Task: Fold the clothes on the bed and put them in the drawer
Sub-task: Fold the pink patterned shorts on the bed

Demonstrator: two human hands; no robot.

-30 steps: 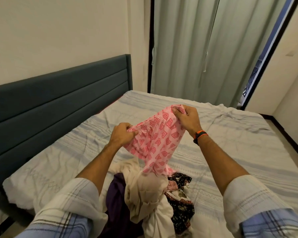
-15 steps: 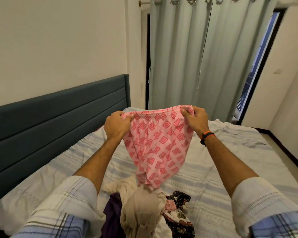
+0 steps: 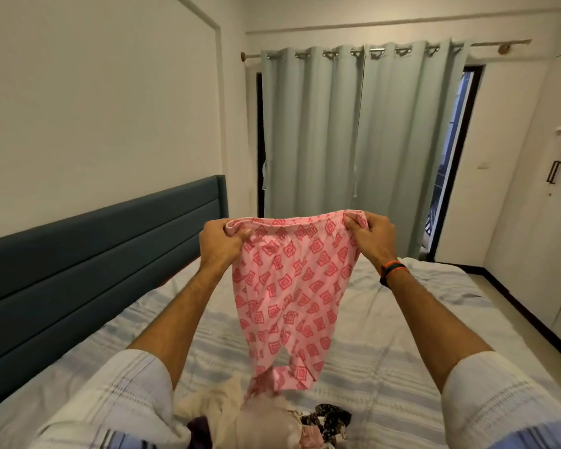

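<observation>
Home bedroom: bed point(image 3: 386, 319), padded headboard point(image 3: 94, 254), curtains point(image 3: 353, 131)

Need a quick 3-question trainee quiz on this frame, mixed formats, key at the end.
1. True or false: the pink patterned pants lie flat on the bed.
2. Where does each hand grip the pants? A) leg hems B) waistband corners C) one leg each
3. Fill in: the unfolded clothes pile sits at the ____ edge of the view.

Key
1. False: they hang in the air, held up.
2. B: left hand and right hand pinch the waistband ends.
3. Bottom.
</observation>
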